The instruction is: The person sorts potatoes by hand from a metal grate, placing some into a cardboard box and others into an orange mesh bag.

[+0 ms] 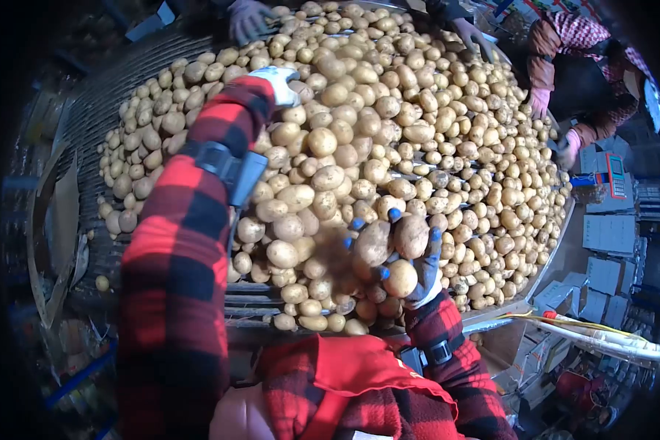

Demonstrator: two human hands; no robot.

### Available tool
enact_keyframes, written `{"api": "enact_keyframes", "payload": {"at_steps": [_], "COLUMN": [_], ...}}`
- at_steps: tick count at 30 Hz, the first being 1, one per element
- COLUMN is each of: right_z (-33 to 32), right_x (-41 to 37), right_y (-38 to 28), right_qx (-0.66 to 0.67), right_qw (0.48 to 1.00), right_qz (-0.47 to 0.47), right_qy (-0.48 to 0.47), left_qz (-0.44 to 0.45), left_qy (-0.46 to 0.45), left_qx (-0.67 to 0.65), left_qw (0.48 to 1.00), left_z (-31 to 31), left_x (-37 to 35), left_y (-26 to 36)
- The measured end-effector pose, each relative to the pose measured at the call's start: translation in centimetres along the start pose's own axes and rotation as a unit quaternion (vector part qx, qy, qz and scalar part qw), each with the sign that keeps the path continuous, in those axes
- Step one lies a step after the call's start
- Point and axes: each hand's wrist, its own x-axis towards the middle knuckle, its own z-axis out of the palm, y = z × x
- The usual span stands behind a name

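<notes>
Many potatoes [323,141] lie piled over a slatted conveyor [253,301]. My right hand [422,275], in a grey glove with blue fingertips, is closed around several potatoes at the near side of the heap. A larger dusty potato [411,236] and a smaller pale potato [401,279] show in its grip. Reaching farther forward, my left hand [277,82] wears a white glove and touches the upper left of the pile. Its visible fingers are apart, beside a potato, and part of the hand is hidden by the red checked sleeve.
Gloved hands of other people [249,20] reach in at the far edge. At the far right a person [576,70] in pink gloves leans over the pile. White boxes [609,233] and a red-framed device [617,176] stand right. Torn cardboard [53,235] stands left.
</notes>
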Motion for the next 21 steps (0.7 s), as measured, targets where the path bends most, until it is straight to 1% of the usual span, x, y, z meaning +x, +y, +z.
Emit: {"api": "enact_keyframes", "payload": {"at_steps": [1,3,4,5,6,7,8,9,10,11,12,13,14,15,16,17,18,19,20,21], "right_z": [-0.1,0.9,0.5,-0.2,-0.6,-0.6,-0.8,-1.1,-1.7,-2.3,-2.8,-3.1,-3.1,-2.8,-2.2,-1.3,-0.2,0.6,1.3,1.8], "right_x": [-0.5,-2.1,-3.1,-3.9,-4.6,-5.4,-6.3,-7.1,-7.3,-7.4,-7.6,-7.6,-7.5,-7.1,-6.6,-6.0,-5.3,-4.8,-4.6,-4.3], "right_y": [-0.1,0.6,0.9,0.7,0.6,0.7,0.8,1.2,1.2,1.1,1.1,1.0,1.0,0.9,0.7,0.6,0.6,0.8,1.1,1.5], "right_qx": [0.037,0.07,0.013,-0.047,-0.091,-0.135,-0.178,-0.199,-0.168,-0.138,-0.109,-0.082,-0.056,-0.006,-0.001,-0.012,-0.019,-0.047,-0.112,-0.177], "right_qw": [0.999,0.997,0.998,0.994,0.991,0.987,0.98,0.975,0.982,0.987,0.992,0.995,0.997,0.997,0.996,0.996,0.995,0.992,0.977,0.954], "right_qz": [-0.005,-0.012,-0.032,-0.054,-0.063,-0.072,-0.084,-0.09,-0.086,-0.08,-0.07,-0.058,-0.047,-0.04,-0.043,-0.058,-0.07,-0.091,-0.144,-0.197], "right_qy": [-0.012,0.006,0.05,0.088,0.077,0.055,0.036,0.028,0.018,0.007,-0.002,-0.013,-0.024,-0.066,-0.074,-0.069,-0.065,-0.074,-0.107,-0.138], "left_qz": [-0.002,-0.007,-0.014,0.006,0.044,0.08,0.113,0.085,0.058,-0.019,-0.1,-0.045,-0.07,-0.02,0.03,0.022,0.024,0.039,0.052,0.031], "left_qy": [-0.02,-0.073,-0.101,-0.039,-0.019,0.002,0.016,0.054,0.098,0.013,-0.07,-0.109,-0.093,-0.123,-0.153,-0.121,-0.146,-0.19,-0.234,-0.247], "left_qx": [0.028,0.084,0.112,0.062,0.02,-0.164,-0.34,-0.404,-0.464,-0.629,-0.764,-0.812,-0.841,-0.864,-0.882,-0.87,-0.894,-0.916,-0.93,-0.936], "left_qw": [0.999,0.994,0.988,0.997,0.999,0.983,0.934,0.909,0.878,0.777,0.633,0.572,0.528,0.488,0.444,0.478,0.422,0.352,0.278,0.25], "left_z": [-0.8,-1.2,-1.4,-1.6,-1.0,0.4,2.3,4.7,3.7,2.8,0.0,0.4,-1.4,-2.1,-2.4,-2.1,-1.7,-1.3,-0.9,-0.2], "left_x": [1.1,2.3,1.8,0.2,-0.1,-0.8,-1.4,-1.8,-3.2,-5.6,-9.5,-9.9,-12.1,-13.7,-15.0,-16.2,-16.9,-17.7,-18.7,-19.4], "left_y": [1.4,3.9,4.8,4.6,3.2,0.6,-2.0,-4.2,-3.5,-3.4,-1.1,-2.8,-0.7,0.5,1.7,2.7,3.7,4.9,6.5,7.9]}}
